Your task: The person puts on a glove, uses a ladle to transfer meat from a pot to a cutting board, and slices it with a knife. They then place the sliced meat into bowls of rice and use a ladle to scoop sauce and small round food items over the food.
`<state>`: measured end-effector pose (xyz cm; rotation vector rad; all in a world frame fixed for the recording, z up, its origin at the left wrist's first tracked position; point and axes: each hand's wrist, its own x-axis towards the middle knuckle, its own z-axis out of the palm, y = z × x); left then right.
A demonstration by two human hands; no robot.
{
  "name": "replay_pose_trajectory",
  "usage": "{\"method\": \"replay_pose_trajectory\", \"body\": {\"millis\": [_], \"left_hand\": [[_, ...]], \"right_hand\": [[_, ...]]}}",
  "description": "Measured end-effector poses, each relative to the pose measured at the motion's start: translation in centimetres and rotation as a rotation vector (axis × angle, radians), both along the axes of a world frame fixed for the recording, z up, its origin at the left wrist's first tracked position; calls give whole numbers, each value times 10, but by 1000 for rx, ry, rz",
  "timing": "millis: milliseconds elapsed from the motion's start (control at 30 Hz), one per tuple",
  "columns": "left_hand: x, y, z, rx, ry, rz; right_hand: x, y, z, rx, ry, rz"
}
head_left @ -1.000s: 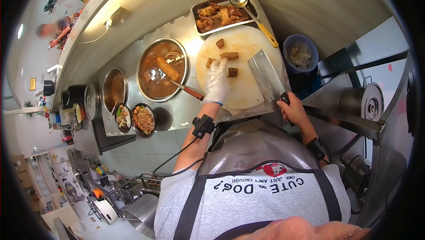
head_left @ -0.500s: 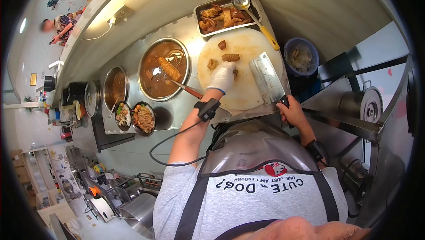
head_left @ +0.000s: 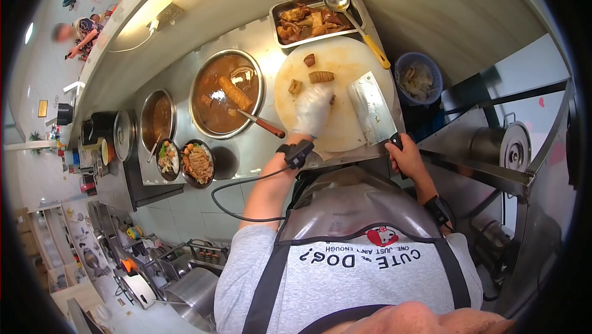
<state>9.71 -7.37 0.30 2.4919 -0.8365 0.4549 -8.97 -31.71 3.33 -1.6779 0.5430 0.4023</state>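
My left hand (head_left: 313,109), in a clear glove, is over the round white cutting board (head_left: 345,60). Its fingers are bunched and slightly blurred; a small brown bit shows at their edge, but I cannot make out what they hold. Just beyond them lies a scored brown piece of food (head_left: 321,77), with one smaller piece (head_left: 295,86) to its left and another (head_left: 309,60) behind. My right hand (head_left: 407,156) is closed round the black handle of a cleaver (head_left: 374,109), whose wide blade lies flat over the board's right side.
A metal tray (head_left: 273,18) of braised pieces stands behind the board, a yellow-handled ladle (head_left: 370,41) across its corner. Left are a large pot of brown broth (head_left: 213,112) with a wooden-handled utensil (head_left: 269,127), a smaller pot (head_left: 158,118) and two filled bowls (head_left: 198,164). A blue bin (head_left: 419,78) is right.
My left hand has shifted slightly on the board, its wrist moving a little to the right. My right hand and the cleaver stay where they were. The view has tilted slightly.
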Motion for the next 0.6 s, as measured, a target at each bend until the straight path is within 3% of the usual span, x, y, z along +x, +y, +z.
{"method": "replay_pose_trajectory", "body": {"millis": [133,200,267,367,533,600], "left_hand": [[-45,12,5,201,162,-86],[-61,17,10,221,179,-108],[-72,23,11,308,-28,-47],[-84,24,19,282,-53,-26],[-84,23,7,267,72,-26],[-86,23,10,264,105,-35]], "right_hand": [[-2,2,9,-201,-24,60],[-2,0,-1,-713,-454,221],[1,-1,7,-738,-466,286],[13,3,15,-788,-566,384],[39,24,16,-786,-614,470],[49,34,9,-792,-471,474]]}}
